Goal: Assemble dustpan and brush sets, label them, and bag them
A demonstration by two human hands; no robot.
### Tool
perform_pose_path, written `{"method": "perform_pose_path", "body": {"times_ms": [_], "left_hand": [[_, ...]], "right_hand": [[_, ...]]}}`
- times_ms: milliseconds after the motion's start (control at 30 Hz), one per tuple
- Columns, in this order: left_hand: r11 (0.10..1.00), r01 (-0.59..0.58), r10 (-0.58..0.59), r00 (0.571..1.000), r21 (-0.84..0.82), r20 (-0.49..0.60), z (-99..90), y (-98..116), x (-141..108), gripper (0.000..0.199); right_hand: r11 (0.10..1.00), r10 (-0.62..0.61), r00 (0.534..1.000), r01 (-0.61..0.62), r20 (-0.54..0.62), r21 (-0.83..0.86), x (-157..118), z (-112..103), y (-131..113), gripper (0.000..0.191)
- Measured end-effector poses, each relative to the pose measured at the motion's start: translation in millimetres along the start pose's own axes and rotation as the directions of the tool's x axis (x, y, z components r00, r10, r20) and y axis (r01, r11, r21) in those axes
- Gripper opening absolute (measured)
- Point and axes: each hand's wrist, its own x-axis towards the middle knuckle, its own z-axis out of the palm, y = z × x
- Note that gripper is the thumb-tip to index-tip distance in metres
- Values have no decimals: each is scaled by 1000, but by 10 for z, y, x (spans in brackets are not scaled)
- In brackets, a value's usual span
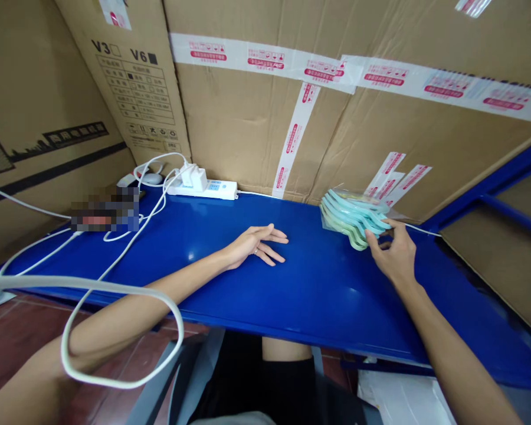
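Observation:
On the blue table (310,295), a stack of light blue and pale green wavy plastic pieces (354,212), which look like hangers, lies in a clear bag near the cardboard at the back right. My right hand (392,248) pinches the right end of this stack between thumb and fingers. My left hand (259,245) rests on the table at the middle, left of the stack, fingers spread and holding nothing. A ring shows on one of its fingers.
A white power strip (221,189) with plugs stands at the back left, beside a blurred-out object (104,212). A white cable (128,288) loops over my left forearm. Cardboard (239,124) walls the back and left; a blue metal frame (482,195) is at right.

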Motion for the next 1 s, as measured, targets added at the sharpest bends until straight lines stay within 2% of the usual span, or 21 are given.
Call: {"method": "perform_pose_path", "body": {"times_ms": [133,300,467,567,833,1000], "left_hand": [[1000,-10,10,1000,4,2,-4,-13,-6,60],[1000,-10,10,1000,25,-9,7,-12,-14,60],[999,3,-2,1000,35,-11,19,-1,-13,57],[1000,2,-1,1000,30,-10,17,-2,-9,55],[1000,3,-3,1000,23,3,21,-11,-3,54],[1000,-4,3,1000,20,7,17,-36,2,56]], "right_hand": [[1000,-15,1000,16,22,-21,-36,10,-12,62],[990,-134,987,137,87,-29,-107,88,35,98],[984,-160,980,149,116,98,-130,165,158,122],[981,-179,975,166,133,102,-125,182,199,132],[990,-74,984,53,162,133,-144,156,138,124],[994,-79,989,68,127,91,-150,140,128,114]]}}
